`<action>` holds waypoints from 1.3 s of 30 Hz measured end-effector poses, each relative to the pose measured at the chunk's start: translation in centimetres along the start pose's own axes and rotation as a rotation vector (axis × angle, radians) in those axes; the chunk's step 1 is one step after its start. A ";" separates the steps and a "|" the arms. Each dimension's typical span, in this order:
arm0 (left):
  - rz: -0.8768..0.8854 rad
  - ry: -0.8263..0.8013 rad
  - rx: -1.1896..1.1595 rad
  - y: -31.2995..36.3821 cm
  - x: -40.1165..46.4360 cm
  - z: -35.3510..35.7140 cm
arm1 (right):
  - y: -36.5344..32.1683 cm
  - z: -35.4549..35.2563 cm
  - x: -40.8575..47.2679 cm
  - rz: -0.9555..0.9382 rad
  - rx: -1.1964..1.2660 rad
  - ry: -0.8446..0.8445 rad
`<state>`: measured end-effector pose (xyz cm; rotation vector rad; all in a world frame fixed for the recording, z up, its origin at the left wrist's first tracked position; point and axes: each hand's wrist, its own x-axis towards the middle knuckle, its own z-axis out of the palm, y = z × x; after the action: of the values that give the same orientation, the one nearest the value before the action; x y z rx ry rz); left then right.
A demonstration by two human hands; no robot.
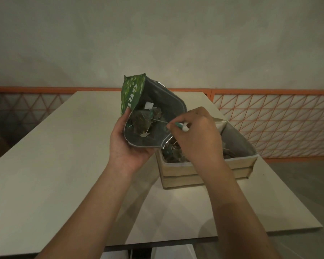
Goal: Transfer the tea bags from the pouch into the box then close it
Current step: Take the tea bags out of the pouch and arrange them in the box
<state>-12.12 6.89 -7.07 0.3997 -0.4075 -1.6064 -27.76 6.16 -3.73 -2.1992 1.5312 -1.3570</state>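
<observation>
My left hand (128, 144) grips a green foil pouch (133, 90) from below, holding it above the table with its mouth open toward me. Several tea bags (142, 121) with strings and paper tags lie inside the pouch. My right hand (196, 135) pinches a green-and-white tag (182, 126) at the pouch's right rim, its string running back to a bag inside. Under my right hand stands an open beige box (178, 170) with a grey lining, and several tea bags (171, 153) lie in it. Its lid stands up at the back right.
The box stands on a long pale table (54, 174) whose right edge runs just past the box. An orange lattice railing (269, 116) runs behind the table, before a plain wall. A dark gap shows at the table's near edge.
</observation>
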 end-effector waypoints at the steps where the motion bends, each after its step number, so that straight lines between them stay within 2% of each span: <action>1: -0.005 -0.011 -0.001 0.1 0.1 -0.1 | -0.1 -0.1 0.2 -0.010 0.044 0.037; 4: -0.027 -0.024 -0.004 0.1 0.3 -0.5 | -0.6 -0.8 0.4 -0.041 0.275 0.247; 6: -0.018 -0.016 0.013 0.1 0.4 -0.6 | -0.8 -1.4 0.5 -0.042 0.374 0.307; 10: -0.019 0.004 -0.016 0.2 0.5 -0.5 | -0.4 -2.3 0.8 0.061 0.470 0.154; 16: -0.005 0.016 -0.047 0.1 0.4 -0.2 | 0.6 -4.6 2.7 0.115 0.564 0.263; 21: -0.001 0.027 -0.035 -0.1 0.1 0.2 | 3.7 -4.8 3.9 0.195 0.556 0.131; 24: 0.005 0.046 -0.024 -0.2 -0.1 0.4 | 6.2 -4.3 3.5 0.234 0.312 -0.065; 27: 0.006 0.054 -0.018 -0.3 -0.2 0.5 | 8.1 -2.7 2.4 0.120 -0.093 -0.027; 29: 0.010 0.053 -0.013 -0.3 -0.2 0.5 | 8.0 -2.1 1.7 0.091 -0.203 -0.045; 30: 0.012 0.050 -0.006 -0.2 -0.2 0.5 | 7.9 -2.0 1.5 0.112 -0.189 -0.138; 32: 0.012 0.044 0.003 -0.1 -0.2 0.5 | 7.8 -2.0 1.4 0.229 -0.121 -0.436; 33: 0.011 0.042 -0.002 -0.1 -0.2 0.5 | 7.9 -1.9 1.4 0.305 -0.138 -0.572; 34: 0.008 0.037 -0.006 -0.1 -0.2 0.5 | 7.8 -1.8 1.3 0.364 -0.209 -0.638; 35: 0.006 0.031 -0.007 -0.1 -0.2 0.5 | 7.8 -1.7 1.3 0.394 -0.307 -0.637; 37: 0.004 0.027 -0.008 -0.1 -0.2 0.5 | 7.7 -1.6 1.3 0.354 -0.486 -0.519; 39: 0.006 0.027 -0.002 -0.1 -0.2 0.5 | 6.9 -1.9 1.1 0.261 -0.477 -0.380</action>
<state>-12.40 7.12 -6.70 0.4179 -0.3856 -1.5938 -33.77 2.69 -5.81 -2.2141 2.0357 -0.4949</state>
